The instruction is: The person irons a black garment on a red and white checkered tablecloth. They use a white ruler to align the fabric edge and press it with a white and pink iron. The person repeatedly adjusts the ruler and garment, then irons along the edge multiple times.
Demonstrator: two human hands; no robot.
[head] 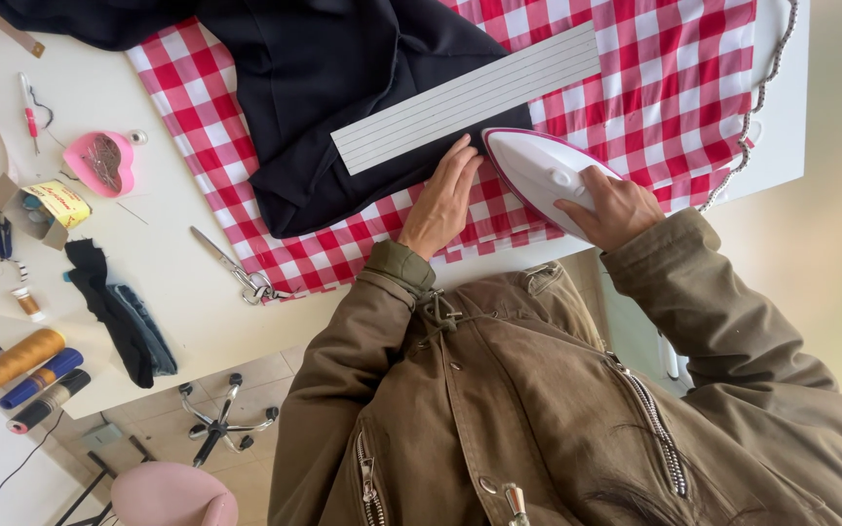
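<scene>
Plainly, the right hand [608, 206] was closed around the handle of a white iron [541, 175] with a magenta rim, the fingers curled over the top of it, and the iron was set at the near edge of the work with its pointed tip aimed toward the left hand. The left hand [443, 200] was laid open and flat, fingers together and stretched out, pressed on a dark navy fabric [343, 88] just beside the iron's tip. Right at those fingertips a long grey striped ruler card [465, 97] was placed slantwise across the dark fabric, its far end reaching over the cloth beneath. Under both was spread a red and white checked cloth [655, 97], which covered much of the white table [148, 263]. Both arms were clothed in the sleeves of an olive-brown jacket [499, 409] with metal zips. Further out to the side, a pair of scissors [231, 268] was laid on the bare table near the edge of the checked cloth, and beyond it a heart-shaped pink pin dish [99, 161] was seen. A folded piece of dark cloth [119, 312] was left near the table's edge, and several thread spools [26, 375], orange, blue and black, were lined up beside it.
</scene>
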